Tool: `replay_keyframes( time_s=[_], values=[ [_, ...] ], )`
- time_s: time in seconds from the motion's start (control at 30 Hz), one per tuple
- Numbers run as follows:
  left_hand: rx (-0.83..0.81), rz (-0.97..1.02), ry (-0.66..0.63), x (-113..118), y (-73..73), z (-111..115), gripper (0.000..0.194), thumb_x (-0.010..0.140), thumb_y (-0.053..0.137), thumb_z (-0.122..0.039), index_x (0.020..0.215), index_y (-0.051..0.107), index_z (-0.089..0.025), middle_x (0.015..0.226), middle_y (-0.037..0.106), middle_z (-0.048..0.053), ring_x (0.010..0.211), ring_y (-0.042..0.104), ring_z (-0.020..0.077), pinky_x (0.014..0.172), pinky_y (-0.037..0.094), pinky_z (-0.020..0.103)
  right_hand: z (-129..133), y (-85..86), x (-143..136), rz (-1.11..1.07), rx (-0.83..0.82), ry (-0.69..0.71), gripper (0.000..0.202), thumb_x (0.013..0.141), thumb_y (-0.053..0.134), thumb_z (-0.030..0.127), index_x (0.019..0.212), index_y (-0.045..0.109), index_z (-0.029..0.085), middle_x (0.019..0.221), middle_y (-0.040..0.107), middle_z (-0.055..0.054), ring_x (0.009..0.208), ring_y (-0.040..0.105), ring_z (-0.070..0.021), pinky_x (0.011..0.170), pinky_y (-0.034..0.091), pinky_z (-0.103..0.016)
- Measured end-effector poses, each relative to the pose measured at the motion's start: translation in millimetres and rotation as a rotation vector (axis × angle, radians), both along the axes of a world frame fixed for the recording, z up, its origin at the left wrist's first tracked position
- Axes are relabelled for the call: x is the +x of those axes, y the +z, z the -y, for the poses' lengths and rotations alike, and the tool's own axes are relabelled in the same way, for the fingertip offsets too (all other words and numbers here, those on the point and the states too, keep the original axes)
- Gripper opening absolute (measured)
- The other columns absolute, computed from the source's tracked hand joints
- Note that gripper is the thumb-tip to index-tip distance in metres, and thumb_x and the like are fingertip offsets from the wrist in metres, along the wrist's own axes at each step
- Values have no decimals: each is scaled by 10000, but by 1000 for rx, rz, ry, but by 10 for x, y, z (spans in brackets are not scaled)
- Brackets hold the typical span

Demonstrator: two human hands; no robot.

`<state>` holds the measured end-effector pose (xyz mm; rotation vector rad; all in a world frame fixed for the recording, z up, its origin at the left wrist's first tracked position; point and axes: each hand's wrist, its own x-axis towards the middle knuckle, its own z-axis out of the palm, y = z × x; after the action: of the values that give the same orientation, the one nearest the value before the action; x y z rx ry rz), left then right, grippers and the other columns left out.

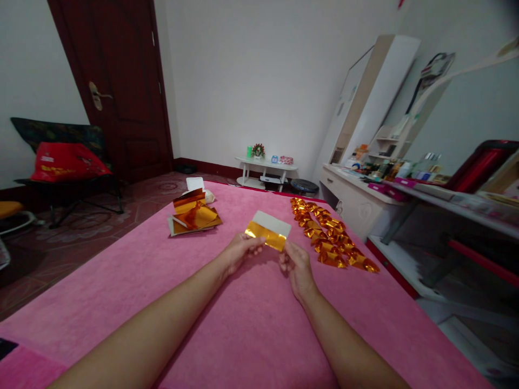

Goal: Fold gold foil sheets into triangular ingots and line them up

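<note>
Between my two hands is a sheet of gold foil paper (272, 238), its near part folded over so the gold side shows and the pale back faces up behind it. My left hand (240, 252) pinches its left end, thumb lying along the gold strip. At the right end, the fingers of my right hand (297, 266) are closed on the corner. Folded gold foil pieces (324, 229) lie in rows to the right of my hands. On the left sits a loose stack of gold foil sheets (195, 216), some curled up.
All this lies on a pink cloth-covered surface (170, 302). A white container (195, 184) stands behind the stack. To the right is a dressing table (348, 186) crowded with bottles. A chair with a red bag (68, 162) stands at left, near a dark door (117, 81).
</note>
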<state>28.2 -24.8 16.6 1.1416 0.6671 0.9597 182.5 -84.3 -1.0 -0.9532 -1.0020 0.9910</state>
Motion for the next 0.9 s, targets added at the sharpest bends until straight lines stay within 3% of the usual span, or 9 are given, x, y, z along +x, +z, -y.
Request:
replay_keyframes(
  time_s=[0.1, 0.2, 0.33, 0.53, 0.73, 0.9],
  values=[
    [-2, 166, 224, 177, -21, 114, 302, 626, 733, -379, 580, 601, -111, 529, 572, 1, 446, 453, 57, 458, 308, 193, 10, 36, -50, 70, 20, 128, 317, 752, 612, 478, 712, 531, 174, 501, 481, 54, 382, 356, -49, 368, 240, -176],
    [28, 181, 170, 354, -44, 255, 331, 656, 703, -425, 601, 608, -113, 510, 589, 13, 424, 493, 90, 451, 343, 212, -3, 8, -78, 164, -7, 154, 388, 769, 588, 511, 611, 502, 168, 410, 391, 70, 354, 296, -45, 365, 206, -188],
    [77, 119, 158, 459, -40, 367, 370, 668, 680, -451, 537, 581, -120, 462, 570, 12, 375, 475, 95, 405, 314, 213, -34, -61, -76, 108, -44, 62, 478, 777, 557, 544, 506, 430, 171, 407, 346, 69, 345, 259, -35, 354, 158, -196],
    [140, 76, 145, 429, 12, 390, 361, 708, 644, -411, 505, 556, -126, 443, 527, -9, 392, 410, 66, 420, 268, 202, -47, -67, -75, -29, -24, -1, 464, 740, 604, 525, 492, 448, 165, 414, 363, 64, 338, 259, -32, 343, 131, -192],
    [198, 44, 260, 305, 14, 303, 288, 676, 666, -377, 562, 563, -133, 466, 446, -49, 431, 345, 58, 438, 230, 200, -22, -15, -29, -66, 30, 17, 409, 778, 567, 456, 509, 457, 168, 446, 383, 59, 343, 258, -40, 338, 141, -198],
    [205, 67, 305, 200, -14, 203, 286, 695, 635, -357, 536, 550, -135, 482, 466, -30, 451, 376, 66, 457, 268, 191, -15, -1, -5, -91, 59, -3, 396, 794, 553, 429, 514, 451, 170, 468, 373, 57, 364, 269, -42, 346, 153, -192]
  ],
)
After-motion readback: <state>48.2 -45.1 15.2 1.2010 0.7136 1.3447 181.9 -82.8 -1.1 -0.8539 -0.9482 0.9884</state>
